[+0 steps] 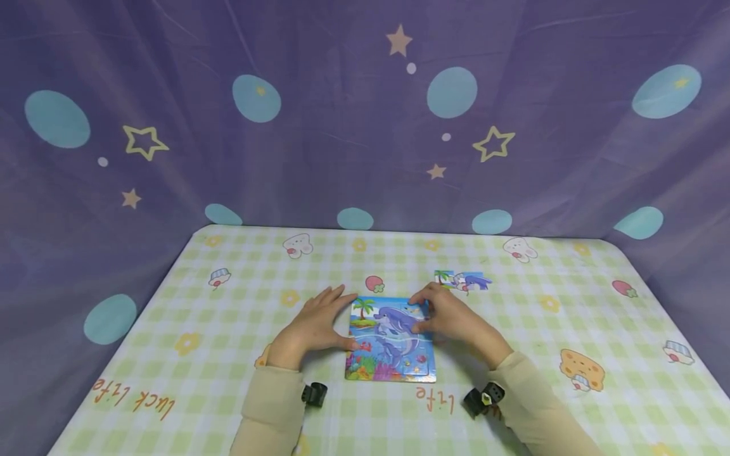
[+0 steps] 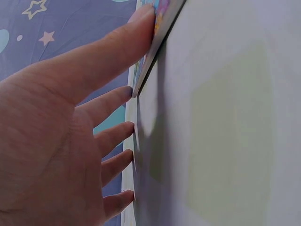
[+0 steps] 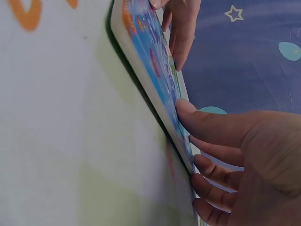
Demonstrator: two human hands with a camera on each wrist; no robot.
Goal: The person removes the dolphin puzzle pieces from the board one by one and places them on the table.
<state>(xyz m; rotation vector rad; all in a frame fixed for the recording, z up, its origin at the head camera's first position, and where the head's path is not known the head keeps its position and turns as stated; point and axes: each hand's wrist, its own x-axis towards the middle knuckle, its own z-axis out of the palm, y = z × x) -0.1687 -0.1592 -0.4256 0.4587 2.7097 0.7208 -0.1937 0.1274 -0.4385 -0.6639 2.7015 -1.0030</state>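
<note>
A jigsaw puzzle (image 1: 393, 354) with two dolphins, a palm tree and coral lies flat in its thin board between the hands. My left hand (image 1: 310, 326) is at its left side, thumb on the left edge and the other fingers spread toward the upper left corner. In the left wrist view, the thumb (image 2: 113, 54) rests on the board's rim. My right hand (image 1: 450, 313) reaches over the right side, index fingertip near the top edge and thumb lower on the picture. The right wrist view shows that thumb (image 3: 202, 122) touching the picture, other fingers beyond the side edge.
Loose puzzle pieces (image 1: 478, 281) with a palm tree and dolphin print lie behind the right hand. A green-and-white checked cloth (image 1: 228, 342) covers the table. A purple curtain (image 1: 342, 164) hangs behind it. Both wrists carry dark devices (image 1: 315, 394).
</note>
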